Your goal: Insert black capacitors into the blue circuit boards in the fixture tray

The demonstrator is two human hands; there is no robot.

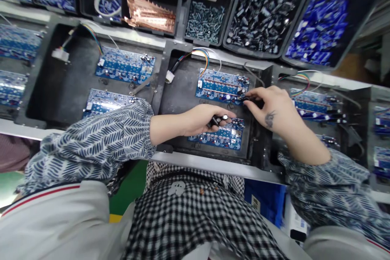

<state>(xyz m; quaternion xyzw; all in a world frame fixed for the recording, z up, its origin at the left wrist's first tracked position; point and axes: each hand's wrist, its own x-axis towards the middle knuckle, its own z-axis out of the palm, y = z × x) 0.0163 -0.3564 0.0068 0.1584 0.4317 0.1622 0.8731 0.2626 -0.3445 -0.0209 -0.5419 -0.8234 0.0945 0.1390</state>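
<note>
Lying in the middle tray point(179, 99), the upper circuit board point(222, 85) is reached at its lower right corner by the fingertips of the right hand point(271, 107). Thumb and forefinger are brought narrowly together there, just beside the corner; whether a small part is pinched between them cannot be told. Below the board's lower edge, several dark cylindrical components point(216, 120) are held in the curled fingers of the left hand point(199, 120), with the palm turned partly upward. By this hand the lower circuit board point(228, 136) is partly covered. From the upper board's top left corner, coloured wires point(203, 52) are led to a white connector point(170, 76) at the tray's left side. Farther out, along the back, black cylindrical parts point(265, 12), blue parts point(319, 28) and copper-coloured strips point(152, 16) are contained in black bins point(254, 52).
</note>
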